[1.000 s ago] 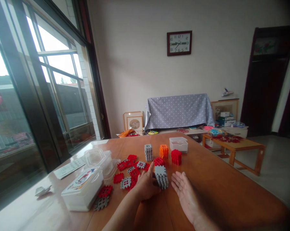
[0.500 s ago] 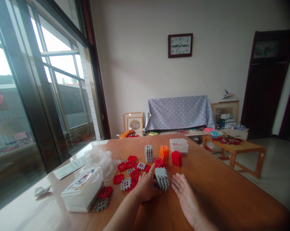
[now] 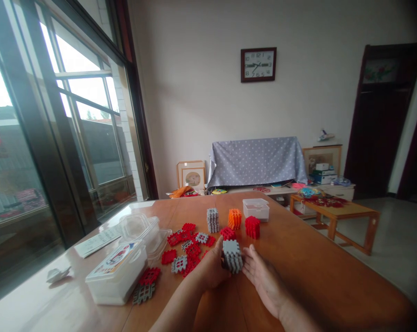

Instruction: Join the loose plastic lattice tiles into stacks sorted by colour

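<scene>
A stack of grey interlocking plastic blocks (image 3: 232, 256) stands on the table between my two hands. My left hand (image 3: 213, 267) is against its left side, thumb raised and the other fingers partly hidden beside the stack. On the other side, my right hand (image 3: 264, 281) has its fingers stretched out, the tips at the stack's right face. Just behind is a low red stack (image 3: 228, 233). Loose red and grey blocks (image 3: 193, 250) lie in a pile left of my left hand. Farther back stand a grey stack (image 3: 212, 220), an orange stack (image 3: 235, 219) and a taller red stack (image 3: 253, 227).
A clear open box (image 3: 256, 210) stands at the far side of the wooden table (image 3: 319, 272). To the left are a lidded plastic box (image 3: 116, 276), clear containers (image 3: 149, 233), a printed sheet (image 3: 99, 240) and a crumpled scrap (image 3: 58, 274). Two blocks (image 3: 144, 293) lie beside the lidded box.
My right hand has moved left, closing the gap to the grey stack. My left hand stays at the stack's left side. The view has shifted slightly.
</scene>
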The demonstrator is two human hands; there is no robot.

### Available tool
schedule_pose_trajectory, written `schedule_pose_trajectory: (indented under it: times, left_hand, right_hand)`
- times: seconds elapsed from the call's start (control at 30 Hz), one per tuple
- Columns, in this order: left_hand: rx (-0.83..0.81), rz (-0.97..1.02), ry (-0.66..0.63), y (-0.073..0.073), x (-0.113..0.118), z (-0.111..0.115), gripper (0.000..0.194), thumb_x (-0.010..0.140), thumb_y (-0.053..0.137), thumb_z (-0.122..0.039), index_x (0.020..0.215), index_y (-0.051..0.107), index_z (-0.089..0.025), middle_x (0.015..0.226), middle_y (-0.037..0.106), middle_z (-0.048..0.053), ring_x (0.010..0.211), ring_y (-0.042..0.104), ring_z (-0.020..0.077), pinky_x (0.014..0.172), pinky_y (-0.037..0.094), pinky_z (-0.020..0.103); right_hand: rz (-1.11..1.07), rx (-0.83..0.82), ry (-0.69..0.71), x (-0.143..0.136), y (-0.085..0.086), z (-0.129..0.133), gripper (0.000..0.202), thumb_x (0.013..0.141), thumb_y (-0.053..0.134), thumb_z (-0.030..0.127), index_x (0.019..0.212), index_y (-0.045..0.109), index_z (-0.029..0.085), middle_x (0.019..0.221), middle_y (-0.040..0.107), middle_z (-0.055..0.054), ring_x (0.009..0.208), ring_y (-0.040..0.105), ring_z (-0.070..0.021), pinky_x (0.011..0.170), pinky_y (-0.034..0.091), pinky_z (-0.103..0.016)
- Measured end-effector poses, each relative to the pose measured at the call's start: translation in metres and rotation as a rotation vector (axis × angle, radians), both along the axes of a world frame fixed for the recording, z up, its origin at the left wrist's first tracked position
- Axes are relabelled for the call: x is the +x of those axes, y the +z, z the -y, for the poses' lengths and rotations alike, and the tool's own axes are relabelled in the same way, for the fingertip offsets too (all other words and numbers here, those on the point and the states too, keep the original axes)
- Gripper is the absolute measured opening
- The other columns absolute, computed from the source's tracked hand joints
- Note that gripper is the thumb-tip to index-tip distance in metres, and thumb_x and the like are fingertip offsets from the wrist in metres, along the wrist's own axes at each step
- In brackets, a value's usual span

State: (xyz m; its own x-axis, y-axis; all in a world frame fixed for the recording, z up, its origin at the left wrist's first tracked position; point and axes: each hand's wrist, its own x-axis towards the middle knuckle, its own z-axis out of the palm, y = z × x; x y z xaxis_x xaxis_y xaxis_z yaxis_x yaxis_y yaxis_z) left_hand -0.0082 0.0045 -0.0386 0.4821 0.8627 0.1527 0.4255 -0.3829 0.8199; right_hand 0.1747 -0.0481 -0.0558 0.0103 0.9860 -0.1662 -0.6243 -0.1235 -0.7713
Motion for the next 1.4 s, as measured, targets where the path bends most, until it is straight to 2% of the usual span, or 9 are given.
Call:
schedule_pose_trajectory:
  times: [0.1,0.27,0.5,0.7,0.83,0.97,1.1,1.23,1.4]
  left_hand:
    - [-0.004,0.030,-0.006,0.001,0.002,0.001,0.118,0.057,0.071,-0.004,0.160,0.014,-0.018,0.125,0.066,0.011,0.107,0.062,0.0252,0.091,0.049,0.033]
    - [-0.013,0.074,-0.039,0.003,0.008,0.004,0.110,0.059,0.067,-0.003,0.158,0.020,-0.018,0.117,0.070,0.009,0.102,0.064,0.0233,0.089,0.050,0.031]
    - [-0.070,0.058,0.008,0.003,0.031,0.004,0.122,0.056,0.067,-0.001,0.161,0.009,-0.018,0.127,0.066,0.011,0.112,0.061,0.0276,0.094,0.049,0.035]
    - [-0.043,0.043,0.010,0.004,0.068,0.000,0.119,0.057,0.066,-0.002,0.161,0.009,-0.015,0.139,0.059,0.014,0.125,0.055,0.0298,0.108,0.042,0.038]
    - [-0.049,0.147,-0.082,0.007,0.099,-0.005,0.122,0.057,0.065,0.001,0.161,0.007,-0.020,0.135,0.063,0.011,0.118,0.059,0.0281,0.103,0.047,0.037]
    - [-0.050,0.144,-0.103,-0.002,0.126,-0.020,0.121,0.058,0.067,0.000,0.161,0.008,-0.020,0.126,0.067,0.010,0.109,0.063,0.0274,0.100,0.049,0.040]
    - [-0.071,0.097,-0.071,-0.013,0.149,-0.038,0.123,0.055,0.070,0.001,0.160,0.008,-0.018,0.134,0.062,0.013,0.120,0.058,0.0292,0.107,0.044,0.041]
    - [-0.113,0.126,-0.109,-0.009,0.168,-0.049,0.110,0.056,0.068,0.001,0.154,0.021,-0.015,0.132,0.062,0.013,0.116,0.060,0.0281,0.102,0.047,0.040]
    - [-0.075,0.198,-0.121,0.000,0.182,-0.056,0.090,0.055,0.066,0.005,0.138,0.041,-0.018,0.121,0.066,0.009,0.110,0.062,0.0264,0.097,0.050,0.037]
  right_hand:
    - [0.025,0.005,0.045,0.001,0.003,-0.003,0.060,0.083,0.070,0.064,0.120,0.068,0.017,0.127,0.070,-0.011,0.132,0.056,-0.0260,0.117,0.036,-0.041]
    - [0.024,0.014,0.044,0.004,0.002,-0.004,0.056,0.084,0.070,0.063,0.117,0.069,0.018,0.126,0.071,-0.011,0.131,0.057,-0.0255,0.116,0.037,-0.040]
    - [0.035,0.007,0.014,0.022,0.002,-0.003,0.055,0.083,0.071,0.062,0.116,0.070,0.018,0.125,0.071,-0.012,0.130,0.057,-0.0252,0.115,0.037,-0.039]
    - [0.062,0.005,-0.036,0.053,0.006,0.001,0.059,0.082,0.071,0.062,0.120,0.068,0.017,0.125,0.071,-0.012,0.129,0.059,-0.0266,0.117,0.035,-0.042]
    - [0.061,-0.006,-0.096,0.079,0.002,-0.003,0.059,0.083,0.071,0.062,0.122,0.068,0.017,0.129,0.069,-0.014,0.131,0.057,-0.0266,0.118,0.035,-0.042]
    - [0.055,-0.027,-0.142,0.106,-0.006,-0.014,0.061,0.083,0.070,0.064,0.124,0.066,0.019,0.129,0.069,-0.015,0.133,0.056,-0.0269,0.118,0.034,-0.043]
    - [0.075,-0.026,-0.149,0.126,-0.008,-0.026,0.063,0.084,0.067,0.066,0.126,0.065,0.018,0.128,0.069,-0.015,0.132,0.056,-0.0256,0.119,0.032,-0.041]
    - [0.089,0.008,-0.132,0.138,-0.002,-0.038,0.062,0.086,0.065,0.064,0.128,0.064,0.018,0.129,0.069,-0.015,0.129,0.059,-0.0242,0.119,0.031,-0.040]
    - [0.116,-0.074,-0.213,0.148,0.003,-0.055,0.070,0.084,0.068,0.065,0.132,0.060,0.015,0.127,0.070,-0.018,0.130,0.058,-0.0261,0.118,0.031,-0.042]
